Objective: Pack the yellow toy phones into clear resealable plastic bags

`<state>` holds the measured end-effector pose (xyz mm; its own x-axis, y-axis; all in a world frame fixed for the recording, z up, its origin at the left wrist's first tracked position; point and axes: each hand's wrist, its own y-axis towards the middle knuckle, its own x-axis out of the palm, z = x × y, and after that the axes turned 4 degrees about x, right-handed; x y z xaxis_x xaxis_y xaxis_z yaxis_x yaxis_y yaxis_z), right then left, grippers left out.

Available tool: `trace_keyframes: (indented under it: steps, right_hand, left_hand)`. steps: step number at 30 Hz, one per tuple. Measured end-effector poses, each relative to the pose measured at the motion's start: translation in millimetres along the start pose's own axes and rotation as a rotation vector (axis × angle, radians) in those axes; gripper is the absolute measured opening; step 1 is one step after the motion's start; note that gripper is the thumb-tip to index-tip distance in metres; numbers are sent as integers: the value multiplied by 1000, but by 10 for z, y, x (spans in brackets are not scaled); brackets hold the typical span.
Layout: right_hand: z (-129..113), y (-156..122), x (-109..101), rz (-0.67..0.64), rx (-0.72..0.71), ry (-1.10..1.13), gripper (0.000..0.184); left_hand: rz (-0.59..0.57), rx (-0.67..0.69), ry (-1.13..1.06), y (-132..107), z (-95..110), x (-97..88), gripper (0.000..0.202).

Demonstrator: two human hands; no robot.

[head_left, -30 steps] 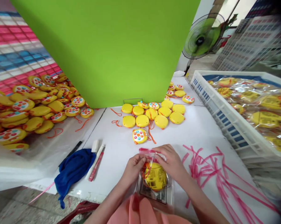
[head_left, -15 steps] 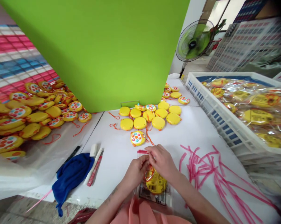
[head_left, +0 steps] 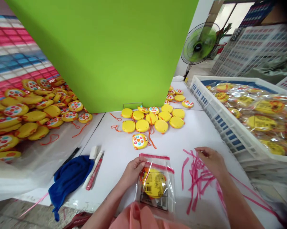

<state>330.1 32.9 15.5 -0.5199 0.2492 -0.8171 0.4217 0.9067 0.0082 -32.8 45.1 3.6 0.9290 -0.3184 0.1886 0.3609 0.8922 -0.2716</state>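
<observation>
Left hand [head_left: 133,170] pinches clear plastic toy bag [head_left: 157,194]; right hand [head_left: 210,159] on pink plastic strips [head_left: 196,181], grip unclear. Hold bag flat.

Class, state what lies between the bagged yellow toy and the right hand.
Head view: loose pink strips, touching the right hand, clear of the bagged toy.
</observation>
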Motion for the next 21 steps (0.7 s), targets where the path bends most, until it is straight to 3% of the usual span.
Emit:
trace_keyframes:
  steps: [5, 8, 12, 15, 17, 19, 21]
  right_hand:
    - [-192, -361, 214, -55, -400, -45, 24]
    - [-209, -470, 302, 9, -471, -199, 30]
    - [-295, -501, 115, 293, -369, -153, 43]
    - [-400, -504, -121, 557, -196, 173, 44]
    - [-435, -501, -203, 661, -81, 378, 43]
    - [-450, -494, -184, 626, -1, 454, 38]
    - [-488, -499, -69, 404, 21, 399, 31]
  left_hand:
    - [6, -1, 3, 2, -24, -8, 39]
    - [10, -5, -10, 2, -64, -15, 39]
    - [8, -9, -32, -14, -55, -4, 38]
    - [18, -2, -16, -32, -4, 17, 40]
    - [29, 1, -9, -40, 24, 28, 40]
    - [31, 3, 7, -43, 34, 32, 37]
    - [21, 3, 27, -41, 28, 30, 34]
